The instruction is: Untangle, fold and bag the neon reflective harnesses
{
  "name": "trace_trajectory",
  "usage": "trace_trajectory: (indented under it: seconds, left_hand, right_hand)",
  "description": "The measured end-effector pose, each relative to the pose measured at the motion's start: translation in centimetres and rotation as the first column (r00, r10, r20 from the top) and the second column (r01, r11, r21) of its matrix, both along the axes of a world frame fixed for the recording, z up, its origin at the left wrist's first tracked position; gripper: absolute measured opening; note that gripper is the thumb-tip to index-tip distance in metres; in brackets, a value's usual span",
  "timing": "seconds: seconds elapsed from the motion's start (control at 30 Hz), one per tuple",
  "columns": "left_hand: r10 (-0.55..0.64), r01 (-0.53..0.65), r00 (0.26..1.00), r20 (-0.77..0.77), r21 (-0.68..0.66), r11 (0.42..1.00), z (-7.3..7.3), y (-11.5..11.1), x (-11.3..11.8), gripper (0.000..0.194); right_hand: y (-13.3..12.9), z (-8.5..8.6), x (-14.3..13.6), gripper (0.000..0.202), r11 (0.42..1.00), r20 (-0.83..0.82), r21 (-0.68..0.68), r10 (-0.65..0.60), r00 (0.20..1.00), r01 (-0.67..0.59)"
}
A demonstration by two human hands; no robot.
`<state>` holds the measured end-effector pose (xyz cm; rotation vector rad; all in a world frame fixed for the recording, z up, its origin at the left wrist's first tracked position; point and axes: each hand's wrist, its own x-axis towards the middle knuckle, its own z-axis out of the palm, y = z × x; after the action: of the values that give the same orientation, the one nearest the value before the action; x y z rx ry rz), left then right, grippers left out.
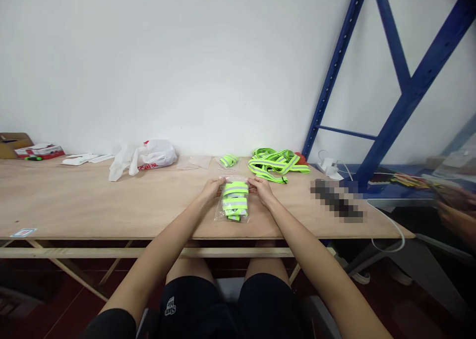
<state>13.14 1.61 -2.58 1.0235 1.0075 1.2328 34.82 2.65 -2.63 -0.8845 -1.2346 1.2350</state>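
A clear plastic bag (219,214) lies toward the front edge of the table, with a folded neon-yellow reflective strap (235,202) with grey stripes inside it. My left hand (212,187) grips the bag's far left corner between closed fingers. At the far right corner, my right hand (261,188) pinches the bag the same way. Some fingertips are hidden by the plastic and the hands. Beyond my hands lies another bagged reflective strap (228,160), and to its right a loose heap of reflective straps (277,161).
Flat clear bags (194,162) and a white plastic shopping bag (159,153) lie along the wall. A pixelated dark object (336,200) and a white cable (394,222) are on the right. Blue rack posts (334,76) rise there. Another person's hand (455,210) shows at far right.
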Motion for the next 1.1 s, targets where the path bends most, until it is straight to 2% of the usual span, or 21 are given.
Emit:
trace_trajectory:
  seconds: [0.23, 0.47, 0.8, 0.93, 1.1]
  left_hand:
    - [-0.003, 0.003, 0.999, -0.047, -0.002, 1.000, 0.0, 0.2, 0.2, 0.035]
    - [-0.007, 0.009, 0.998, -0.059, 0.046, 0.999, -0.8, -0.2, 0.1, 0.047]
    - [-0.014, 0.020, 0.996, -0.088, 0.062, 0.998, -0.8, -0.2, 0.2, 0.040]
    - [-0.038, 0.045, 0.995, -0.087, 0.082, 0.996, -0.6, -0.5, 0.2, 0.042]
    - [-0.050, 0.061, 0.994, -0.095, 0.117, 0.991, -0.8, -0.6, 0.4, 0.033]
  right_hand:
    - [0.3, -0.6, -0.2, 0.032, 0.998, -0.033, 0.032, -0.059, 0.998, 0.060]
    - [-0.1, -0.8, -0.3, 0.032, 0.999, -0.013, -0.035, 0.009, 1.000, -0.010]
    - [-0.4, -0.9, -0.7, 0.026, 0.998, -0.006, -0.062, 0.033, 0.999, -0.033]
    - [-0.6, -0.9, -0.7, 0.028, 0.997, 0.001, -0.059, 0.054, 0.999, -0.053]
    - [-0.7, -0.8, -0.7, 0.034, 0.991, 0.025, -0.047, 0.127, 0.992, -0.126]
